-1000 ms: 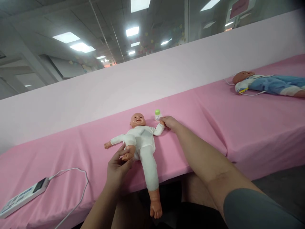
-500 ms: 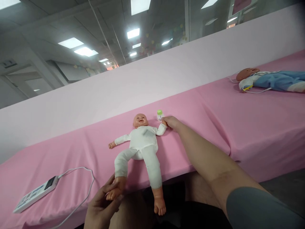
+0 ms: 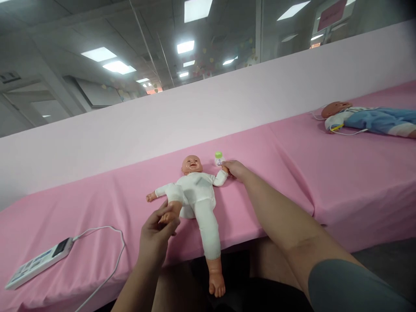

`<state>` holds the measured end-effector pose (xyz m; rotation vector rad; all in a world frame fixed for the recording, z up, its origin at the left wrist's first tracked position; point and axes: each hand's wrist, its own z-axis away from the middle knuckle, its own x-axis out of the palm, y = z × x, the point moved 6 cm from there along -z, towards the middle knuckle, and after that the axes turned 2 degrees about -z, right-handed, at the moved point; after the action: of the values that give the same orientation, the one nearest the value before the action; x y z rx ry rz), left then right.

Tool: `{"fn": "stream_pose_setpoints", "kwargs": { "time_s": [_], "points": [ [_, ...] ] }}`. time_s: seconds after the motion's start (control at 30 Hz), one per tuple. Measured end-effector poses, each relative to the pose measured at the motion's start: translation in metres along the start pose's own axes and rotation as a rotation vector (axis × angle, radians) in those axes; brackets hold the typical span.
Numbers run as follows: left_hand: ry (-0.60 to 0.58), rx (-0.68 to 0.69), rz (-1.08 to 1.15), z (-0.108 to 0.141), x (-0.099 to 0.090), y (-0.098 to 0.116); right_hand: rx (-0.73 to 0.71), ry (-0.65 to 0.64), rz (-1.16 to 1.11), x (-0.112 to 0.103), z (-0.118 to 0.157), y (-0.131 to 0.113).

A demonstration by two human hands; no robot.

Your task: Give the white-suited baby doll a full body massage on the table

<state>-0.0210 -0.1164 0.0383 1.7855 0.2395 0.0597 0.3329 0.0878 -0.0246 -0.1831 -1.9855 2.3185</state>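
A baby doll (image 3: 196, 188) in a white cloth body lies face up on the pink-covered bench, its head toward the wall. My left hand (image 3: 160, 223) is closed around the doll's foot on the left of the view, with that leg bent up toward the belly. The other leg stretches over the bench's front edge. My right hand (image 3: 236, 169) grips the doll's hand on the right of the view; its fingertips are partly hidden. Just beyond that hand stands a small white bottle (image 3: 219, 159) with a green cap.
A white handheld device (image 3: 40, 262) with a screen and a cable (image 3: 118, 260) lies at the left on the pink cover (image 3: 81, 203). A second doll (image 3: 373, 119) in blue clothes lies at the far right, with a thin white cord by it. Behind the bench runs a low white wall (image 3: 146, 121) with glass above.
My left hand has pushed the doll's foot up and away from the bench edge, bending the leg toward the belly. My right hand stays on the doll's hand. The view has shifted slightly.
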Motion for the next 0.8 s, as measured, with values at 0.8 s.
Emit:
{"fn": "stream_pose_setpoints", "kwargs": {
  "time_s": [0.8],
  "points": [
    [-0.127,0.277,-0.587,0.118,-0.044,-0.022,-0.011,0.009,0.037,-0.004,0.006,0.002]
  ]
}}
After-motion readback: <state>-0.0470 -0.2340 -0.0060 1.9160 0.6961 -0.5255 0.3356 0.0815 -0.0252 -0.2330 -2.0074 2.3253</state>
